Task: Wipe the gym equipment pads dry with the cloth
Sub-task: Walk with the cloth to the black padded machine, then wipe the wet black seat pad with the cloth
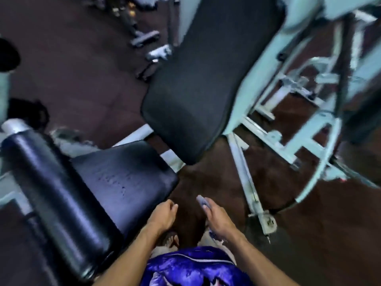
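A black seat pad [123, 178] lies at centre left with a black roller pad [55, 195] along its left side. A long black back pad [204, 79] rises tilted above them. My left hand [162, 215] hovers by the seat pad's near right corner, fingers curled with nothing visible in them. My right hand [216, 217] is beside it over the floor, closed on a small pale grey cloth [203, 201] that sticks out past the fingers. The frame is blurred by motion.
The pale green machine frame [284, 112] with bars and a cable stands to the right. Dark brown floor [309, 223] lies around it. More equipment [144, 38] sits at the far back. My blue patterned shirt [191, 267] fills the bottom.
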